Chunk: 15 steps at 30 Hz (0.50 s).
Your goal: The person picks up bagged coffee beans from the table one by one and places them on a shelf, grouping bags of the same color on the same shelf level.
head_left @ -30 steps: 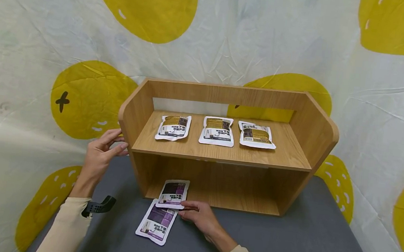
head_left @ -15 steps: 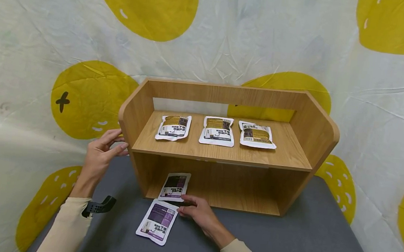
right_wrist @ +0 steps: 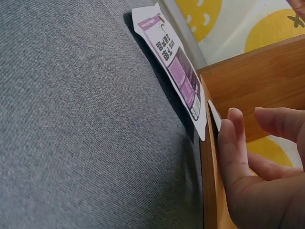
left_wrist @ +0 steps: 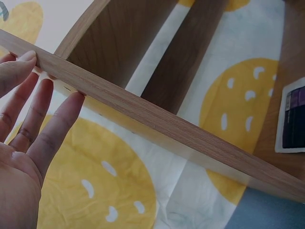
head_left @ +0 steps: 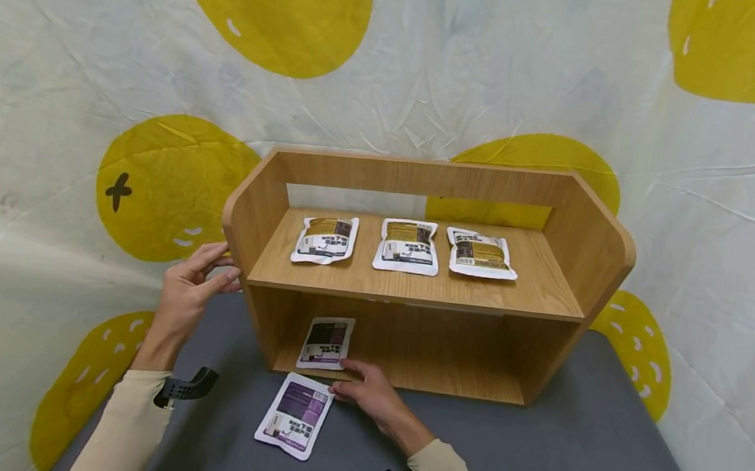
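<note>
My right hand (head_left: 377,400) is at the front of the lower shelf, fingertips at the lower right corner of a white pouch with a purple and black label (head_left: 325,343). That pouch lies on the lower shelf, near its left end. In the right wrist view the thumb and fingers (right_wrist: 233,138) are spread apart. A second purple-labelled pouch (head_left: 294,415) lies on the table just in front of the wooden shelf unit (head_left: 413,288). My left hand (head_left: 188,288) rests its fingertips against the outside of the unit's left side panel (left_wrist: 143,114), fingers nearly straight.
Three white pouches with gold-brown labels, left (head_left: 325,239), middle (head_left: 407,246) and right (head_left: 481,254), lie in a row on the upper shelf. The unit stands on a dark grey table (head_left: 575,456), backed by a white curtain (head_left: 478,62) with yellow shapes.
The upper purple pouch has slid back and slightly up in view, from overlapping the table pouch onto the lower shelf. My right hand followed it slightly; my left hand stays put.
</note>
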### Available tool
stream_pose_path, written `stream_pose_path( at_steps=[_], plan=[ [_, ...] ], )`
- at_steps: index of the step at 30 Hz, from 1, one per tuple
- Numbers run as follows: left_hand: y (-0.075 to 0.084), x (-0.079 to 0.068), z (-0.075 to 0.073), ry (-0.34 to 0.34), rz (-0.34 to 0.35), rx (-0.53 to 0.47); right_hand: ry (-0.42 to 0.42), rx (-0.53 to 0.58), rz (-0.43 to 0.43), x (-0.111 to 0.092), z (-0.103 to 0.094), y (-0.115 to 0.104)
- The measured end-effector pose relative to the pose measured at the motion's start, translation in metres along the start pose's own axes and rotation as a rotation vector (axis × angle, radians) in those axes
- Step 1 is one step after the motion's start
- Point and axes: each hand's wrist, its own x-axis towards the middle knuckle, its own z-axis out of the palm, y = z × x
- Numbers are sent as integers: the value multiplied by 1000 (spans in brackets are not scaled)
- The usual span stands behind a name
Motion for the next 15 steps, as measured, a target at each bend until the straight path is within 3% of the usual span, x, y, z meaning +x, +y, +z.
stream_pose_path(
  at_steps=[6, 10, 15],
  plan=[
    [-1, 0, 0, 1, 0, 3, 18, -120, 1, -7, -3, -6],
    [0, 0, 0, 0, 2, -4, 73, -196, -16, -12, -4, -9],
    [1, 1, 0, 1, 4, -12, 149, -218, -88, -15, 0, -1]
  ],
)
